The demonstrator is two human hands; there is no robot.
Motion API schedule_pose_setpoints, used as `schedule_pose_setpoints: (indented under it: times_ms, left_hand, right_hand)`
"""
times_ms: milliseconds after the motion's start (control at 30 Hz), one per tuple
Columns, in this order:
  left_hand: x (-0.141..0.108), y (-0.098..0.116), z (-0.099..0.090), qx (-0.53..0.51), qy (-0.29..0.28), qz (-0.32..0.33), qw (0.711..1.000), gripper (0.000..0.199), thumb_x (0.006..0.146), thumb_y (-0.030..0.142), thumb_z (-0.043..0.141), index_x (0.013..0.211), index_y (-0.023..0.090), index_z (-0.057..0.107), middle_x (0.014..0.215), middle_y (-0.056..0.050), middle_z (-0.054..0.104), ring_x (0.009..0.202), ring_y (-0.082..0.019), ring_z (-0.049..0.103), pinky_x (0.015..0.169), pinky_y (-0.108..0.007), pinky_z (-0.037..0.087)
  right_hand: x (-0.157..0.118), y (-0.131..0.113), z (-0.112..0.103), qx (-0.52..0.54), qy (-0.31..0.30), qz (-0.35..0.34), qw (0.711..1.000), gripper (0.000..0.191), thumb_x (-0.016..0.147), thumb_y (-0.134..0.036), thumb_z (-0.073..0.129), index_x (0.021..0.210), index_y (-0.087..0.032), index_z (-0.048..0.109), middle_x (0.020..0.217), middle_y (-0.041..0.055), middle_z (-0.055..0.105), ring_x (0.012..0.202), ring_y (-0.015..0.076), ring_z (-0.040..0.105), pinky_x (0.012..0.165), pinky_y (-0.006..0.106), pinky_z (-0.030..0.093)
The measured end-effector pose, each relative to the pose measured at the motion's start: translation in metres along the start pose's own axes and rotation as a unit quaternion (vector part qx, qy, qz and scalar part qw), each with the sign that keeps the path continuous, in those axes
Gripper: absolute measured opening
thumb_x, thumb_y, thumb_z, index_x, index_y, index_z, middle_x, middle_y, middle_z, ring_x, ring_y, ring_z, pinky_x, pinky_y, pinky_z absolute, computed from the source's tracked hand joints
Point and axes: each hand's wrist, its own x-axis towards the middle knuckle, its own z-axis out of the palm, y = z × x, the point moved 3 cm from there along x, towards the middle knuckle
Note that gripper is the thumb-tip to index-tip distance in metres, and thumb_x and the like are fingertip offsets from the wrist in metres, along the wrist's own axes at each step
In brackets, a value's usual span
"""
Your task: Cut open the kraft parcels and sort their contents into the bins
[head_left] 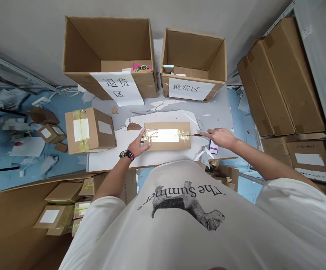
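A long taped cardboard box (pixel 167 146) lies flat on the table in front of me, with white labels and shiny clear tape along its top. My left hand (pixel 138 145) rests against its left end, thumb and fingers spread over the edge. In my right hand (pixel 221 137) is a slim utility knife (pixel 198 134) with a red and dark body. The forefinger stretches along it, and its tip points at the taped right end of the box. Whether the blade touches the tape is too small to tell. Beside that hand lies a phone (pixel 214 147) with a lit screen.
Two open cartons with paper signs, a larger one (pixel 81 80) and a smaller one (pixel 195 74), stand at the back. A taped box (pixel 91 129) sits at the table's left. Below left, a big carton (pixel 13 213) holds several parcels. Stacked cartons (pixel 281 82) line the right.
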Motion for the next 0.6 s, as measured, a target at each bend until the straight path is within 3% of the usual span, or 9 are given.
schedule_pose_setpoints:
  times_ms: [167,333,600]
  left_hand:
    - [0.000,0.001,-0.003,0.008,-0.008,-0.009,1.000,0.127,0.092,0.061,0.082,0.198,0.033,0.018,0.171,-0.014,0.068,0.115,-0.031,0.081,0.094,-0.040,0.066]
    - [-0.001,0.005,-0.005,0.013,0.000,-0.013,1.000,0.127,0.092,0.061,0.082,0.198,0.035,0.016,0.174,-0.014,0.067,0.116,-0.032,0.080,0.093,-0.041,0.065]
    - [0.000,0.006,-0.005,-0.001,-0.009,-0.005,1.000,0.128,0.091,0.060,0.083,0.198,0.034,0.018,0.173,-0.015,0.068,0.115,-0.032,0.080,0.096,-0.043,0.065]
  right_hand:
    - [-0.002,0.007,0.025,0.001,0.017,0.004,1.000,0.086,0.105,-0.012,0.053,0.188,-0.035,0.044,0.124,0.0134,0.081,0.088,0.0252,0.066,0.071,0.035,0.031]
    - [0.001,0.010,0.050,0.011,0.029,0.025,0.999,0.089,0.104,-0.011,0.055,0.188,-0.035,0.044,0.127,0.0125,0.081,0.092,0.0248,0.068,0.072,0.032,0.036]
    - [0.004,0.022,0.062,0.039,0.043,0.015,0.998,0.079,0.108,-0.007,0.053,0.181,-0.035,0.057,0.125,0.0119,0.081,0.097,0.0258,0.069,0.080,0.033,0.042]
